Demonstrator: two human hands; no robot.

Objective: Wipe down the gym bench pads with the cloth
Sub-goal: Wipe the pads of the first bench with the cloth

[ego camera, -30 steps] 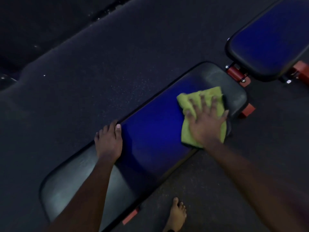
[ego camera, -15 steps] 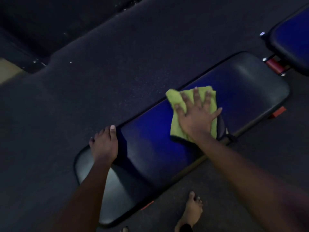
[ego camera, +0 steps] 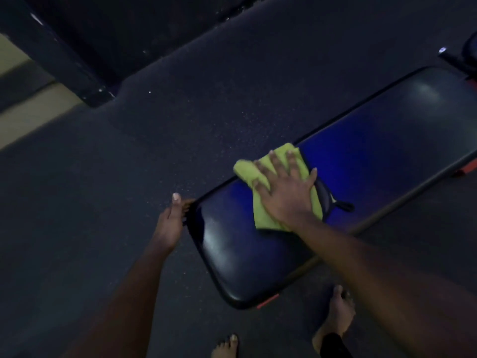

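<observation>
"Where's the cloth (ego camera: pixel 246 171)?"
"Flat on the long bench pad (ego camera: pixel 387 151), toward its far edge, under the right hand (ego camera: pixel 286 195), which is spread flat and pressing it."
"And the left hand (ego camera: pixel 170 223)?"
"At the pad's end corner, touching the edge; too blurred to tell if it grips."

Left hand (ego camera: pixel 170 223) at the bench pad's (ego camera: pixel 374 156) near end: fingers blurred, grip on the edge cannot be determined. Right hand (ego camera: pixel 286 192) covers the cloth's (ego camera: pixel 247 171) middle. Dark looped item (ego camera: pixel 343 205) beside the cloth: unidentifiable. Second pad (ego camera: pixel 471 51) cut off by the right edge; one foot (ego camera: pixel 227 347) by the bottom edge.
</observation>
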